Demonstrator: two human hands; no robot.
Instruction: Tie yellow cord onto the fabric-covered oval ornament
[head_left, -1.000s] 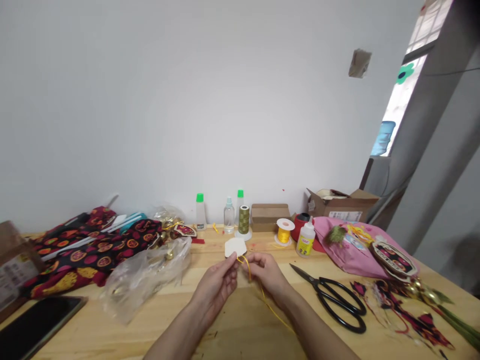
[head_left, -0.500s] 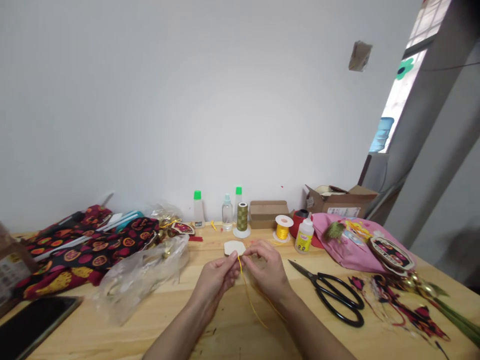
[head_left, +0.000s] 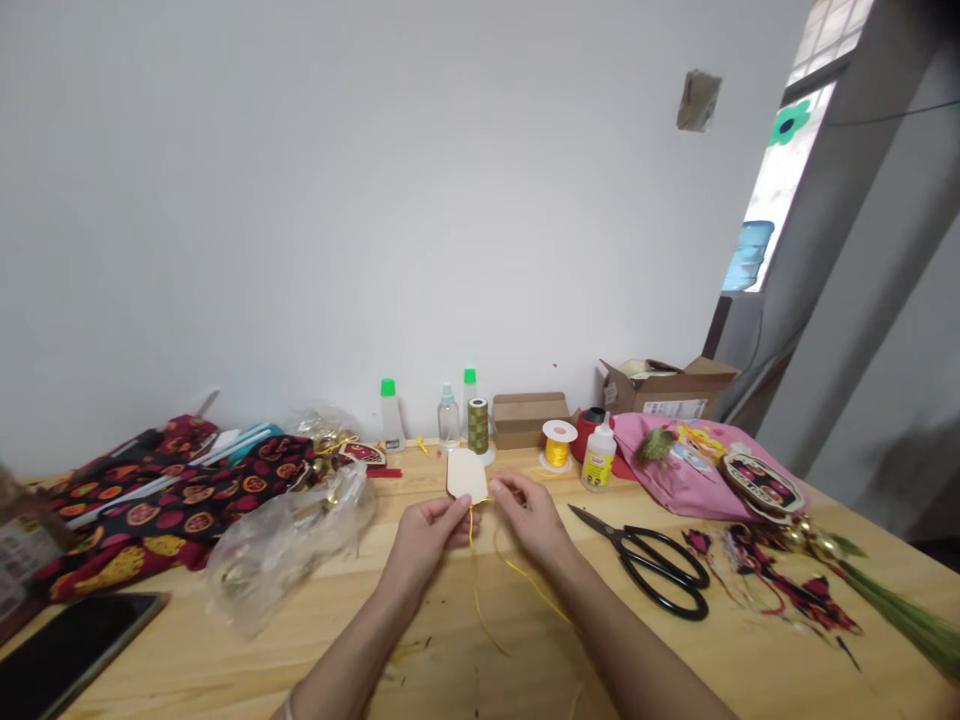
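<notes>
My left hand and my right hand meet over the wooden table, both pinched on a thin yellow cord. A small pale cut-out piece stands up between the fingertips, held at its lower edge by my left hand. The cord hangs down from the pinch and trails toward me along my right forearm. Both sets of fingers are closed.
Black scissors lie right of my hands. Behind stand a yellow cord spool, a glue bottle, an olive thread cone and small bottles. Patterned fabric and a clear plastic bag lie left; a pink cloth right.
The pale piece has been lifted upright between my fingertips, and the cord now hangs lower. The head camera has turned a little to the right.
</notes>
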